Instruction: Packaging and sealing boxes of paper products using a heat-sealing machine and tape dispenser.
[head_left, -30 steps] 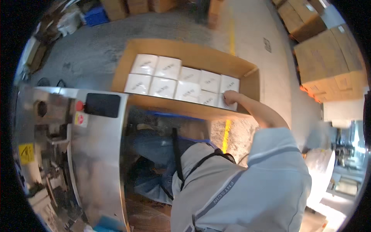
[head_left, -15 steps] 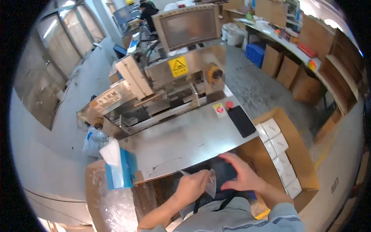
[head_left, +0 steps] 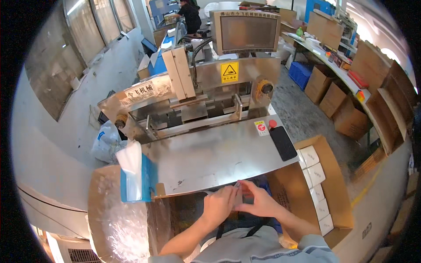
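fingers [head_left: 237, 189]: both hands' tips pinch a small thin clear piece [head_left: 237, 186], held just off the near edge of the steel table [head_left: 219, 158]
left hand [head_left: 219, 206]: grip shut on piece
right hand [head_left: 258, 202]: same, pinching
advice: keep piece pinched, hands steady above the table edge
vs 0.5 s ago: hands meet closer; view tilts toward the machine [head_left: 197, 87]
nearby: carton of white boxes [head_left: 316, 184] to the right

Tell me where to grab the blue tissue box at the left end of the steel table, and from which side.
Grip the blue tissue box across its two long blue side walls, coming down from above. It lies flat at the left end of the steel table, and white tissue billows from its top opening, so probably keep fingers low on the walls, clear of the tissue.
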`<state>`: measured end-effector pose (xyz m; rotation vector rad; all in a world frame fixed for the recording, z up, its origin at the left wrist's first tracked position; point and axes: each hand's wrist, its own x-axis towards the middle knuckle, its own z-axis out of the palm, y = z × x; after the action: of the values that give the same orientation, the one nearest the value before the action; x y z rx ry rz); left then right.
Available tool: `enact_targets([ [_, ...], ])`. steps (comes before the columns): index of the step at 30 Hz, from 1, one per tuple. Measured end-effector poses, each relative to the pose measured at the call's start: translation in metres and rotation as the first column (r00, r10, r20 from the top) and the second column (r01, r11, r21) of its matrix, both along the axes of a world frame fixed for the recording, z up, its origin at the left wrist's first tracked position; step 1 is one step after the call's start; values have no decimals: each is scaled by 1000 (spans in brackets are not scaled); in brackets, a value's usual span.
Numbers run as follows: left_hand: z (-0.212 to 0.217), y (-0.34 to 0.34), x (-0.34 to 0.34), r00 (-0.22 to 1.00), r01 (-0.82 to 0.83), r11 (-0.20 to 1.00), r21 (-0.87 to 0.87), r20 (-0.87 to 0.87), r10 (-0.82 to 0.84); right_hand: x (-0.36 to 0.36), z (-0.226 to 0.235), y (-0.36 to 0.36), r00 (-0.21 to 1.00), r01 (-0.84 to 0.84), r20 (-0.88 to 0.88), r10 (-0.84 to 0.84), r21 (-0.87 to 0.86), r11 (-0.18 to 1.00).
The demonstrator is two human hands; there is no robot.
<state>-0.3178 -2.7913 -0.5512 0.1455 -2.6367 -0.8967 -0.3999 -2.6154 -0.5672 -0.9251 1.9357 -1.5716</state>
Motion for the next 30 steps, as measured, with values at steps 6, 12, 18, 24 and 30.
enact_targets([
  [6,5,0,-8,990,-38,998,41,-136,43,-23,-10,13,990,11,140,-20,63,998],
  [12,12,8,-31,937,-46,993,112,-340,82,-6,15,1,985,-88,124,117,-219,972],
  [18,19,10,-36,957,-68,948,310,-250,150,-19,-19,-4,949,294,176,-263,-183,938],
  [24,-10,2,-27,992,45,689,723,-116,57,-25,-23,-1,855,314,503,-126,-308,898],
  [30,-13,-18,-12,970,105,837,537,131,-206,-37,12,10,988,105,-113,-106,-14,994],
])
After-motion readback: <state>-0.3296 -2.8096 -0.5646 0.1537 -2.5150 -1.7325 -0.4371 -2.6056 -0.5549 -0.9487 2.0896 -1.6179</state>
